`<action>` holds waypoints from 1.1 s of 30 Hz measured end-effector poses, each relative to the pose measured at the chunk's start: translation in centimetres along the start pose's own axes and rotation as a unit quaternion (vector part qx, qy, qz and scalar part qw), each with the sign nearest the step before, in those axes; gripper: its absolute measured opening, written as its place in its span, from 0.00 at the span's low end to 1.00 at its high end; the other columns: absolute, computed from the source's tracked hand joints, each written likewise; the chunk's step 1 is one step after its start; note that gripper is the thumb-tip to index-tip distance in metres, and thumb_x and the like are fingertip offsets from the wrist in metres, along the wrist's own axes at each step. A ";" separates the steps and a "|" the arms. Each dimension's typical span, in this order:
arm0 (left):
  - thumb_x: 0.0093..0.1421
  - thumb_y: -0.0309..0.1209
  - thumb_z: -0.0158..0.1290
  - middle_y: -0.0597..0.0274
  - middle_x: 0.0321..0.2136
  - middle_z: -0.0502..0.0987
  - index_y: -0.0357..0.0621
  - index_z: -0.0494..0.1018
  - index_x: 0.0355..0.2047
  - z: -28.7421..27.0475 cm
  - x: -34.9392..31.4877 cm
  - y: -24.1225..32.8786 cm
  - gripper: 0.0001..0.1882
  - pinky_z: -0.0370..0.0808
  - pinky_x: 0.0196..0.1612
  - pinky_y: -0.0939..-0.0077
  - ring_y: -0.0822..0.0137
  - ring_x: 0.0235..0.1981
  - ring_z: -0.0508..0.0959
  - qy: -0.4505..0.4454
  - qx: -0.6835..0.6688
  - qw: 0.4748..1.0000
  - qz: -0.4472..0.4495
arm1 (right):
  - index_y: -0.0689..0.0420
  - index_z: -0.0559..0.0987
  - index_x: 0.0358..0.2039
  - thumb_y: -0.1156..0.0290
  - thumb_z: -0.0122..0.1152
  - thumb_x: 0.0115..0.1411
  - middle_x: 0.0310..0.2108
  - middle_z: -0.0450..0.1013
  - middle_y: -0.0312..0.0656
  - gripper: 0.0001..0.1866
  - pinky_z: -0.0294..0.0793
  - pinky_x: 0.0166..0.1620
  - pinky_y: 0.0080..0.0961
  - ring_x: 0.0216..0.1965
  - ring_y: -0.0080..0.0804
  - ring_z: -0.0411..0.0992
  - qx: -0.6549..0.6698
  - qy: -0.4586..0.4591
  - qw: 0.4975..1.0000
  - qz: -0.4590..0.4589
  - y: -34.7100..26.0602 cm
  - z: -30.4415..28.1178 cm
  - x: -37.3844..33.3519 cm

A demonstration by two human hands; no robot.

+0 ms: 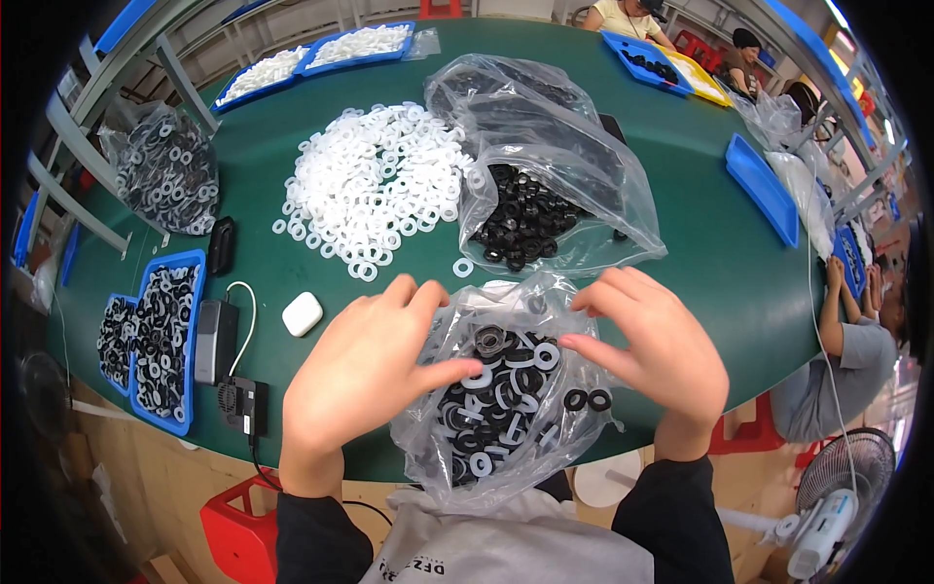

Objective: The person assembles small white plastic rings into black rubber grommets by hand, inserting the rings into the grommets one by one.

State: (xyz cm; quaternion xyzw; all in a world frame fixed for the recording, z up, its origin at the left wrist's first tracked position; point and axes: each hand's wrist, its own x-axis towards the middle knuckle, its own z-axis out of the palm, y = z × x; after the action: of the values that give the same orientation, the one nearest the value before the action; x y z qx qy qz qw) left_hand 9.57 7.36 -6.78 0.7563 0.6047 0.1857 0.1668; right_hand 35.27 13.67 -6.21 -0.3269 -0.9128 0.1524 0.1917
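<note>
A clear plastic bag (428,443) lies spread at the table's near edge, with black rings and white washers mixed together (506,409) in it. My left hand (360,365) is over the bag's left side, fingers apart, its thumb tip by a white washer (478,378). Opposite it, over the right side, my right hand (662,341) has its thumb stretched towards another white washer (547,357). Neither hand visibly grips a part. Two black rings (588,400) sit side by side below my right hand. A larger dark ring (490,340) tops the mix.
Beyond the bag are a heap of loose white washers (375,185) and a large clear bag (613,209) of black parts (525,219). Blue trays (195,341) of mixed rings, a white case (303,314) and a black device (243,404) stand left. Two people sit at the far right.
</note>
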 end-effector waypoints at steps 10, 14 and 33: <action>0.58 0.34 0.55 0.43 0.18 0.74 0.34 0.73 0.24 -0.1 0.2 -0.9 0.13 0.74 0.30 0.55 0.43 0.25 0.77 -0.117 0.101 0.988 -0.009 | 0.65 0.75 0.22 0.69 0.61 0.55 0.21 0.73 0.54 0.12 0.73 0.34 0.42 0.29 0.54 0.74 -0.052 -0.177 0.980 0.069 2.4 0.2 -1.7; 0.59 0.31 0.53 0.45 0.18 0.74 0.34 0.74 0.27 -0.4 0.3 -1.0 0.10 0.72 0.30 0.57 0.44 0.25 0.76 -0.096 0.106 0.988 -0.053 | 0.64 0.75 0.22 0.71 0.59 0.56 0.21 0.73 0.53 0.10 0.72 0.32 0.41 0.29 0.53 0.73 -0.053 -0.104 0.989 0.090 1.3 -1.3 -1.1; 0.62 0.23 0.48 0.39 0.20 0.74 0.31 0.74 0.39 -1.4 -0.1 0.2 0.09 0.72 0.26 0.61 0.43 0.23 0.76 0.104 -0.042 0.990 -0.086 | 0.69 0.79 0.34 0.84 0.64 0.53 0.18 0.72 0.31 0.07 0.60 0.24 0.08 0.18 0.10 0.66 0.308 0.303 0.881 0.192 -2.5 -1.9 -1.1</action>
State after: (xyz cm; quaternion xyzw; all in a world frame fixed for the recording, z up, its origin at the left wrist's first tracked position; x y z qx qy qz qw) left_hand 9.04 7.29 -5.47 0.6703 0.6734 0.2735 0.1495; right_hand 35.55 11.41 -3.85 -0.4505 -0.6368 0.3531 0.5166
